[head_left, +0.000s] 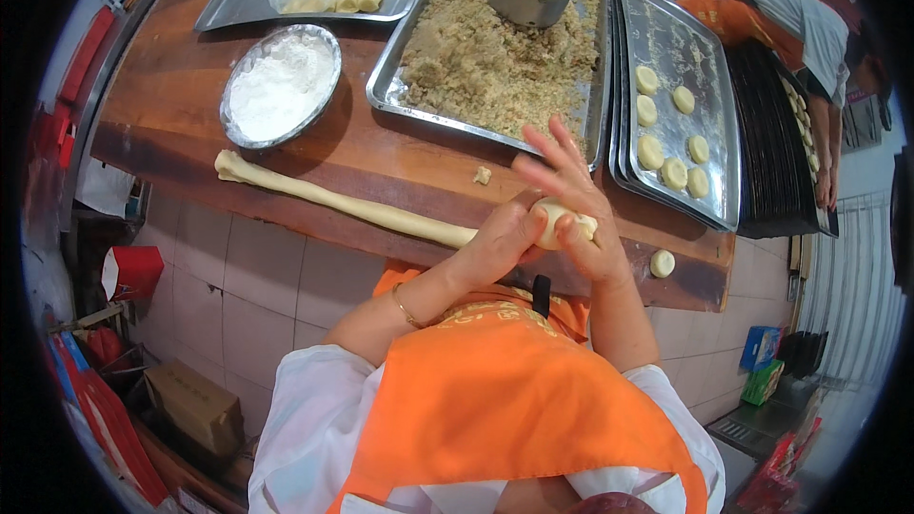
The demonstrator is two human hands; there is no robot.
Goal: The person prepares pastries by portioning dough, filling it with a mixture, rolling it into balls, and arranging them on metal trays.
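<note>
At the table's (362,148) near edge, both hands cup a dough ball (555,221): the left hand (500,243) wraps it from seven o'clock, the right hand (571,209) pinches it with fingers spread. A dough rope (333,198) stretches toward ten o'clock, a crumb tray (495,57) lies at twelve, and a tray of dough rounds (709,95) at two.

Single head view, steeply down, close over wooden worktable (190,105).
</note>
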